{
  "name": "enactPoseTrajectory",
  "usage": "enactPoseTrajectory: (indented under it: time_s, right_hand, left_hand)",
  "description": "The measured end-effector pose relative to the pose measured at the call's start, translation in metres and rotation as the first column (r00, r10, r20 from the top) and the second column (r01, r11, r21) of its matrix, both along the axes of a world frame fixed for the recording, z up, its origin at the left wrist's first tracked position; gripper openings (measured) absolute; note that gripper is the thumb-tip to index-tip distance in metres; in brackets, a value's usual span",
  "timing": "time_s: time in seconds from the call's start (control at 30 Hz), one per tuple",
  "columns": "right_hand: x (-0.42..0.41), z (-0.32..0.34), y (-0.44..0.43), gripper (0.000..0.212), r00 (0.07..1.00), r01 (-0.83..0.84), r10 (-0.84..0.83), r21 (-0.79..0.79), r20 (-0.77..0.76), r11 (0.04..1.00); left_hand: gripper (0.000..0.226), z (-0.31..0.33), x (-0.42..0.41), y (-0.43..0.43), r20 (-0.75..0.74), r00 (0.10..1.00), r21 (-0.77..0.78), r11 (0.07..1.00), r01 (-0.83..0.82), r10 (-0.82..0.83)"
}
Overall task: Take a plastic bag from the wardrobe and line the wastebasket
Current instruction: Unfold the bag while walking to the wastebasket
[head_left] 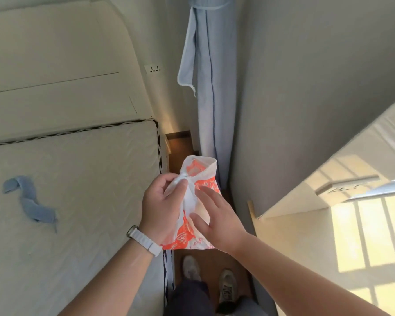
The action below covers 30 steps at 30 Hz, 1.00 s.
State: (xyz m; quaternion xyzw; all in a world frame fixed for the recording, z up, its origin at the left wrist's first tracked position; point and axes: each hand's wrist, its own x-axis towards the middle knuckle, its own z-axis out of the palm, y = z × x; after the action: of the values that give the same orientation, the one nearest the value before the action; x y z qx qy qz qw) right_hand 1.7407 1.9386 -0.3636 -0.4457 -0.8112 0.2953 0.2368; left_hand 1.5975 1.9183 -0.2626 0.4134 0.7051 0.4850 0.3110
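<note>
The plastic bag (pixel 190 202), crumpled white with orange print, hangs in mid-air over the floor, with the bed (pixel 78 190) at 9 o'clock. The left grip (pixel 162 208) pinches its bunched neck. The right grip (pixel 219 222), fingers straight, rests against its side. A pale blue curtain (pixel 214 87) hangs at 12 o'clock.

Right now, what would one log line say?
left grip: pinches plastic bag | right grip: straight fingers touch it | wastebasket: not in view | spot: beside mattress
</note>
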Motion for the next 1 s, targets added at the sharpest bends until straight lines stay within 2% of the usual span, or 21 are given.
enactPoseTrajectory:
  time_s: [0.27, 0.47, 0.63, 0.73, 0.87, 1.0]
  right_hand:
    - [-0.034, -0.039, 0.069, 0.054, 0.998, 0.070, -0.070, -0.063, -0.001, 0.996]
    - [-0.062, -0.096, 0.130, 0.050, 0.993, 0.107, -0.101, -0.099, 0.058, 0.989]
    - [-0.088, -0.176, 0.176, 0.051, 0.991, 0.119, -0.112, -0.111, 0.069, 0.987]
    - [-0.099, -0.226, 0.191, 0.056, 0.990, 0.122, -0.112, -0.139, 0.082, 0.983]
    - [-0.108, -0.293, 0.205, 0.057, 0.983, 0.155, -0.132, -0.198, 0.128, 0.968]
    - [-0.110, -0.372, 0.220, 0.057, 0.991, 0.124, -0.110, -0.201, 0.079, 0.972]
  left_hand:
    - [0.004, -0.052, -0.041, 0.082, 0.073, 0.997, -0.063, 0.998, 0.000, 0.005]
    - [0.007, -0.122, -0.075, 0.147, 0.158, 0.987, -0.113, 0.993, 0.030, -0.012]
    - [0.003, -0.202, -0.088, 0.197, 0.263, 0.964, -0.098, 0.995, 0.002, 0.024]
    - [0.013, -0.258, -0.095, 0.214, 0.318, 0.946, -0.088, 0.996, -0.032, 0.059]
    - [0.008, -0.333, -0.100, 0.228, 0.297, 0.955, -0.054, 0.999, -0.005, 0.021]
    - [0.011, -0.400, -0.099, 0.239, 0.271, 0.962, -0.009, 1.000, -0.026, 0.027]
